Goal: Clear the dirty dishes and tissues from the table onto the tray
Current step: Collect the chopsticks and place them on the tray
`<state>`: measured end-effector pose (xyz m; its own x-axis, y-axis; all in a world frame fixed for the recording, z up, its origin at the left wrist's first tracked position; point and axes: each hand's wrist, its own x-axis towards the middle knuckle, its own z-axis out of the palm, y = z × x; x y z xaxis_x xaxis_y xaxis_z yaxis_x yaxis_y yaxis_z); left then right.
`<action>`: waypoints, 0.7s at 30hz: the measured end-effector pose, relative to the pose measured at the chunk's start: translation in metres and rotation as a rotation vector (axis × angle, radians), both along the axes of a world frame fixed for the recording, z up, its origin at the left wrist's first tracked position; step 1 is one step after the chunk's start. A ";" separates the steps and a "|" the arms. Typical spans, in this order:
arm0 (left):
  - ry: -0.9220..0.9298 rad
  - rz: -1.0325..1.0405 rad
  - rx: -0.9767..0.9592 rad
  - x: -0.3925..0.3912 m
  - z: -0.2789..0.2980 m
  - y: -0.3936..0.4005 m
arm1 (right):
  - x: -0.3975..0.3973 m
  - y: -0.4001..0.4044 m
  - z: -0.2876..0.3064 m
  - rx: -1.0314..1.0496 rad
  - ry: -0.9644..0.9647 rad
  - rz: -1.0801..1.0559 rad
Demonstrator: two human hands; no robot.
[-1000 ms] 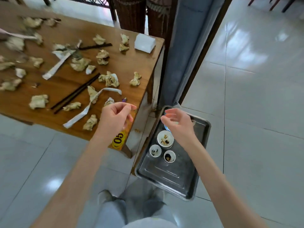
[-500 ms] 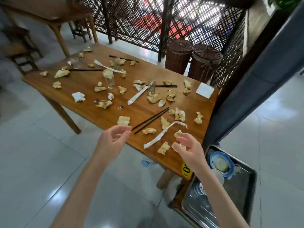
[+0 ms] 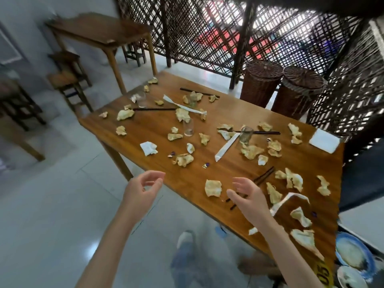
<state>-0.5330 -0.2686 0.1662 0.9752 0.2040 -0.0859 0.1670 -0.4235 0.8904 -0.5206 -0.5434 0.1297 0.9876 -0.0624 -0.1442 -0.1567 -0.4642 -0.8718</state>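
Both hands hold nothing, with fingers loosely curled: the left hand [image 3: 143,189] is over the floor beside the table [image 3: 245,169], the right hand [image 3: 246,197] above its near edge. Under the right hand lie dark chopsticks [image 3: 264,178], their long axis pointing far-right. Crumpled tissues [image 3: 213,188] cover the table. Farther stand three glasses [image 3: 188,127].

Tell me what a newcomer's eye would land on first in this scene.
First, the long wooden table, strewn end to end with crumpled stained tissues, black chopsticks and a few empty glasses. Next, the person's two empty hands at its near edge: the left hand over the floor, the right hand over the tabletop, fingers loosely spread. At the lower right corner, a dirty blue-rimmed plate shows.
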 end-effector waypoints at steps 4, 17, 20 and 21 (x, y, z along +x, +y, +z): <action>-0.003 0.012 0.041 0.081 0.001 0.045 | 0.079 0.047 -0.005 0.030 -0.002 0.024; -0.033 -0.058 0.198 0.332 0.001 0.144 | 0.333 0.167 -0.001 0.080 0.008 -0.014; -0.004 -0.094 0.206 0.381 -0.012 0.162 | 0.366 0.186 -0.010 0.062 0.034 -0.036; 0.009 -0.106 0.214 0.396 -0.017 0.167 | 0.375 0.192 -0.014 0.049 0.047 -0.053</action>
